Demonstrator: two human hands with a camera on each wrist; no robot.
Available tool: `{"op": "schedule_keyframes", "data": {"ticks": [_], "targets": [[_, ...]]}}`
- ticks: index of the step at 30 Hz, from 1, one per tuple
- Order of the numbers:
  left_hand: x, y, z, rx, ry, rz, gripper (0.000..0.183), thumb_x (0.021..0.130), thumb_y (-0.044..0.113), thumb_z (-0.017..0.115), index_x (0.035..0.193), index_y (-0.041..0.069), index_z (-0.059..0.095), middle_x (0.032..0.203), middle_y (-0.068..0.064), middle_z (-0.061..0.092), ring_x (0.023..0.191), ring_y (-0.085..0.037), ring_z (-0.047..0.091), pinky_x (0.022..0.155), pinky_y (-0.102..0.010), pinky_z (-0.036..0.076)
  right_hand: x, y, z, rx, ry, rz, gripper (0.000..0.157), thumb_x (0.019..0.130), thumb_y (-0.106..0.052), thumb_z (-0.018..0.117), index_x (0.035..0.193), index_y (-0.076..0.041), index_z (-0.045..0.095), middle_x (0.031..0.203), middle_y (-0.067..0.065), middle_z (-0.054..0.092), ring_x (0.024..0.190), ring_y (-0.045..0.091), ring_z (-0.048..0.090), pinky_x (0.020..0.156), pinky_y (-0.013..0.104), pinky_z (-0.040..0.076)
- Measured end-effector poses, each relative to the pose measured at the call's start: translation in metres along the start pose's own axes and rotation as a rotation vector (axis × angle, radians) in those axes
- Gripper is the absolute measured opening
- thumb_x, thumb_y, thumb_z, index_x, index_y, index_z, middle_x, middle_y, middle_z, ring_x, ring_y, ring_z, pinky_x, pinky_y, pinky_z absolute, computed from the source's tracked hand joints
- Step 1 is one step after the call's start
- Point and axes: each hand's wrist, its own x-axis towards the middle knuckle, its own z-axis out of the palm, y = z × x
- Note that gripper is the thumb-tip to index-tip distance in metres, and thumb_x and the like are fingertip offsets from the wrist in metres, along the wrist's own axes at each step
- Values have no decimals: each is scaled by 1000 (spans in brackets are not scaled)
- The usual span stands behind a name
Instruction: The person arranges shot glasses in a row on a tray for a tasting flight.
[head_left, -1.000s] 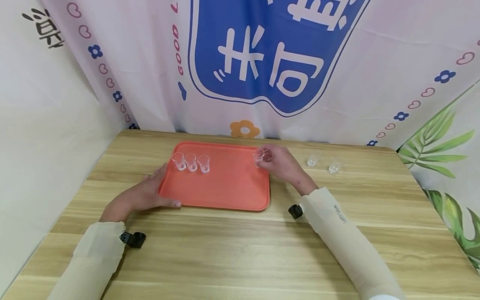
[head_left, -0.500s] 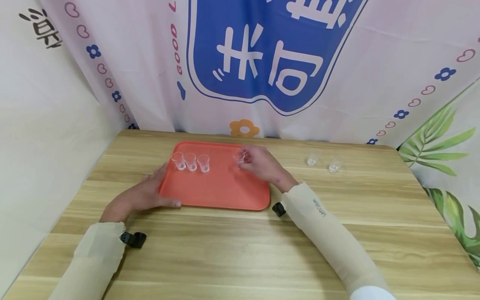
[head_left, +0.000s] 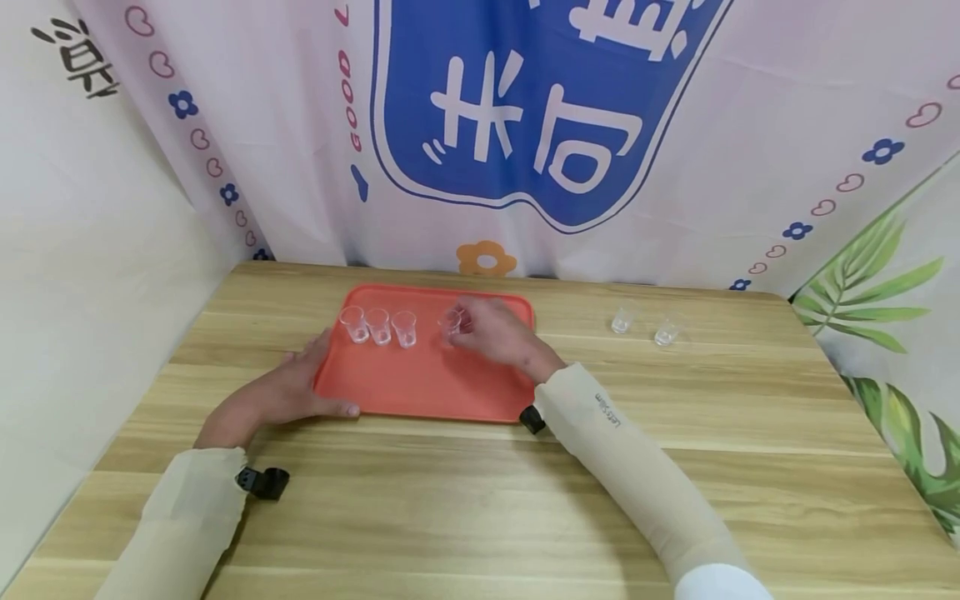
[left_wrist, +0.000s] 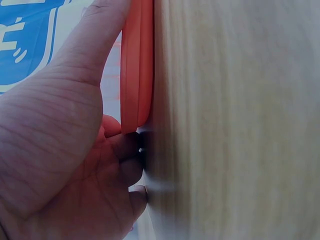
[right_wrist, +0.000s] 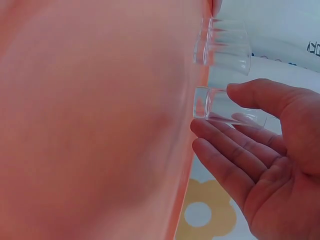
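Observation:
My left hand [head_left: 288,389] holds the near left corner of the red-orange tray [head_left: 427,387], its thumb along the front edge and its other fingers at the left side. Over the tray, my right hand [head_left: 495,331] pinches a small clear shot glass [right_wrist: 201,103] between thumb and fingers. That glass is upright at or just above the tray surface; the gap, if any, cannot be told. To its left, a row of three matching shot glasses [head_left: 379,327] stands along the upper left of the tray.
Two more clear glasses, one nearer the tray [head_left: 621,321] and one farther right [head_left: 665,332], stand on the wooden table [head_left: 465,508]. Behind the table's back edge hangs a printed curtain [head_left: 300,167].
My right hand has carried the pinched glass leftward from the tray's right edge toward the row of three. The left hand has stayed on the tray's corner.

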Motion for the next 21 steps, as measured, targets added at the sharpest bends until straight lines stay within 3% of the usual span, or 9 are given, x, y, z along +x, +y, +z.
{"op": "schedule_keyframes", "data": {"ticks": [21], "targets": [[0,2,0,13,-6,-23,133,81,52,85,165,8,-8,167,-30,8,151,-52,3,115,-73,2,14,-14,13,-69,-51,-14,33,95,-19,77,123,-6,65,107,1,67,96,14,62,83,26,53]]}}
